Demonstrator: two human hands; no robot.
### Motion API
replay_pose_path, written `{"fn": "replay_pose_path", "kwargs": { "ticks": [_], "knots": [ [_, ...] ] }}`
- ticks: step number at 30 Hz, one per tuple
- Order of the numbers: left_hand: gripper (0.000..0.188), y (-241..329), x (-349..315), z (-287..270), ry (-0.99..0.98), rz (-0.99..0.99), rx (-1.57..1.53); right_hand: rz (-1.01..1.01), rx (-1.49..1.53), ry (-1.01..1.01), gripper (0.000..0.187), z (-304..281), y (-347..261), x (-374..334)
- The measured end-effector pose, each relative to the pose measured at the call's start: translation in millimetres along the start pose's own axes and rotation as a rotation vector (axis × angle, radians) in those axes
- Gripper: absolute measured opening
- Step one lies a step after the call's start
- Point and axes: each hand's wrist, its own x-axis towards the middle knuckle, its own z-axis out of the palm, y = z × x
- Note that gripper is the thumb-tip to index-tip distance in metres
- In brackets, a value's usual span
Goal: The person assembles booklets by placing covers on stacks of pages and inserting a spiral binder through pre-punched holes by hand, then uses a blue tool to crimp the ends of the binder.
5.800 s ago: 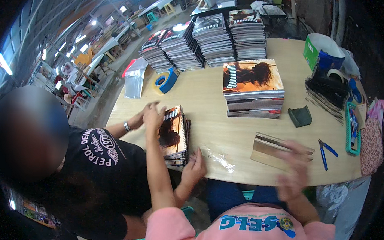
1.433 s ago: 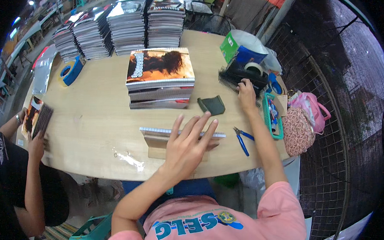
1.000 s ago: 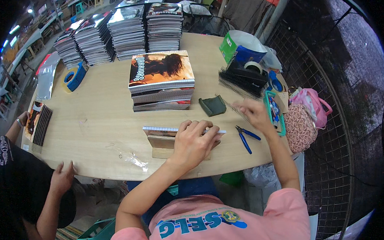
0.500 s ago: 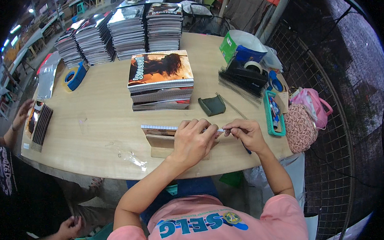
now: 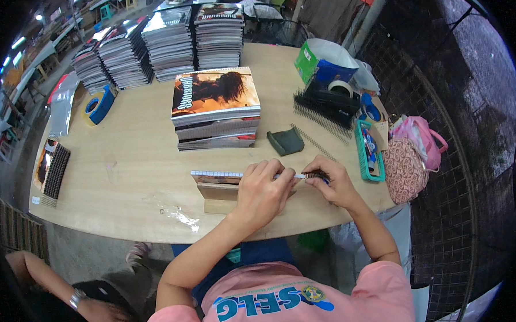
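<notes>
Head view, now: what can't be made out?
All in the head view:
Dark item in the right hand: mostly covered by the fingers.
Upright booklet: right part hidden behind the left hand.
Items in the teal basket: overlapping, too small to identify.
Co-worker's hand: partly cut off by the lower edge.

Left hand (image 5: 264,189) curled palm-down; right hand (image 5: 333,185) pinching, just beside.

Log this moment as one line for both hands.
left hand: holding upright sheets; right hand: pinching dark wire coil at sheets' right end; nearby: wooden stand, loose coil
</notes>
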Motion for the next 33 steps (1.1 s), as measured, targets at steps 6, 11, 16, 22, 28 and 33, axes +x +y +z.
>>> {"fn": "replay_pose_path", "kwargs": {
  "ticks": [6, 11, 16, 22, 28, 33],
  "knots": [
    [0.017, -2.5, -3.3, 4.0, 0.015, 0.016, -0.057, 0.019, -0.124, 0.086, 0.021, 8.5, -18.8, 3.8],
    [0.020, 2.8, 0.0, 2.7, -0.061, 0.022, -0.073, -0.044, -0.179, 0.012, 0.035, -6.8, 21.8, 29.0],
    [0.023, 9.8, -0.1, 12.4, -0.147, -0.058, 0.105, 0.277, -0.852, -0.024, 0.056, 34.4, 79.6, 89.5],
    [0.017, -0.7, -9.0, -13.5, 0.068, -0.100, 0.238, 0.135, -0.259, -0.119, 0.055, -21.3, 60.1, 85.6],
    [0.013, -10.8, -16.9, -17.1, 0.005, -0.118, 0.163, -0.159, -0.008, -0.424, 0.044, -52.5, 48.8, 65.5],
    [0.014, -9.2, -15.6, -18.0, 0.012, -0.094, 0.147, -0.081, -0.234, -0.421, 0.045, -52.8, 36.6, 61.9]
  ]
}}
